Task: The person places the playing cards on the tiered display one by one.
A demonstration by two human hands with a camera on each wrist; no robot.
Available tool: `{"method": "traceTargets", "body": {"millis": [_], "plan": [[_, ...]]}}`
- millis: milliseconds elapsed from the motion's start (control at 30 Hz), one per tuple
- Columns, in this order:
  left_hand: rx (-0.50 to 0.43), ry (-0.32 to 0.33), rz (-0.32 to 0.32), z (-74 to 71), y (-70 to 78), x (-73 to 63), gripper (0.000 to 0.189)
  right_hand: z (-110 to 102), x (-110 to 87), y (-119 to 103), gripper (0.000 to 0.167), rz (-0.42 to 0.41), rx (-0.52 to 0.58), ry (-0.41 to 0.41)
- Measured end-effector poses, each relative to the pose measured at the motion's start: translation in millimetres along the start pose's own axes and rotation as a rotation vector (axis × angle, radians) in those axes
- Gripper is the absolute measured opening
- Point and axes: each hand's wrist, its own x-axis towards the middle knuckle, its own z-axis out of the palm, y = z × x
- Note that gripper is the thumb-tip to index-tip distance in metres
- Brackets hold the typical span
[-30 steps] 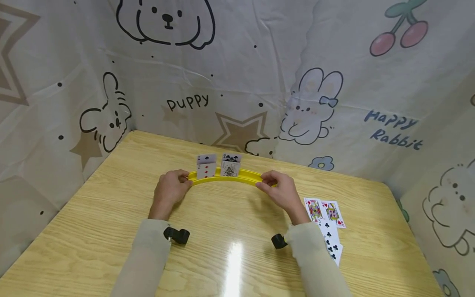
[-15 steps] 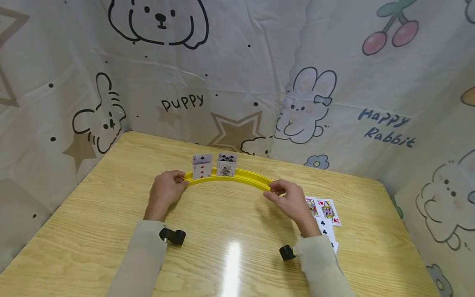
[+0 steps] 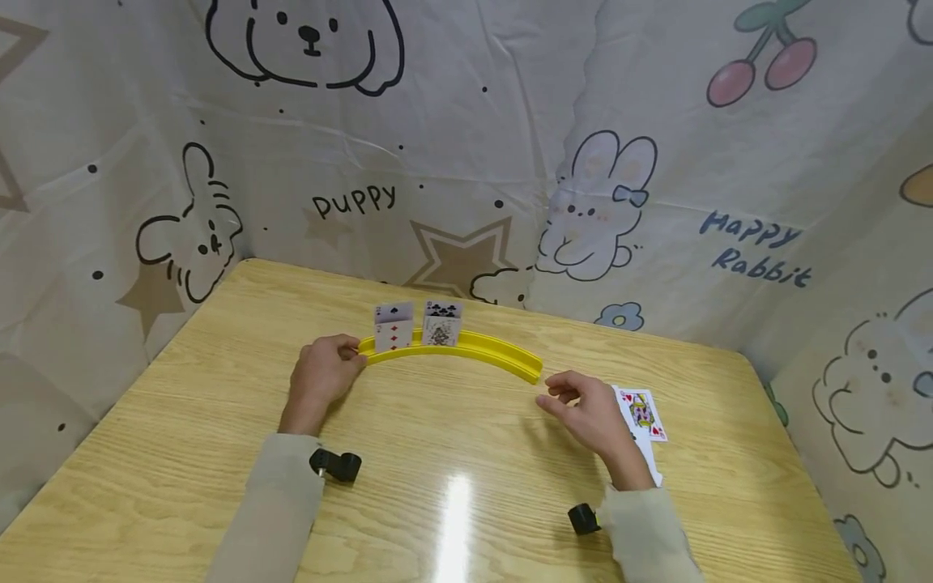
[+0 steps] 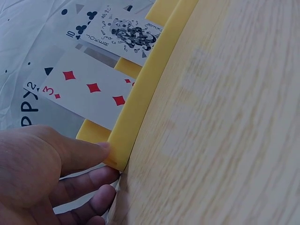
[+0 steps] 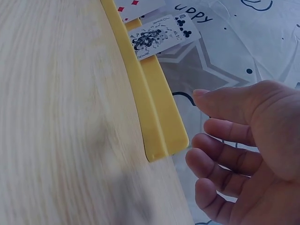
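You're pinching the yellow rack [image 3: 503, 355] with left fingers [image 4: 91, 184], right fingers [image 5: 222, 152] relaxed, four cards [image 3: 394, 334] standing, flat cards [image 3: 641, 411] seemingly remaining

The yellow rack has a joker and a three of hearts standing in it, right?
Not quite: it's a three of diamonds, as the left wrist view shows. The joker does stand in the yellow rack.
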Motion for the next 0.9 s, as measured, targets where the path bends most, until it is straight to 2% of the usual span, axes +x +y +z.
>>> {"method": "traceTargets", "body": {"millis": [200, 333, 733, 900], "plan": [[-0.007, -0.020, -0.001, 1.2, -1.0, -1.4, 0.038, -6, -11.5, 8, 0.031, -0.007, -0.019, 0.000], [-0.009, -0.010, 0.001, 1.2, -0.8, -0.9, 0.037, -9, -16.7, 14, 0.032, -0.009, -0.028, 0.005], [0.009, -0.016, -0.026, 1.4, 0.3, -0.1, 0.038, -13, -33.8, 24, 0.029, 0.043, -0.043, 0.046], [0.011, -0.010, -0.017, 2.6, -0.2, 1.3, 0.037, -17, -42.2, 29, 0.027, 0.043, -0.055, 0.062]]}}
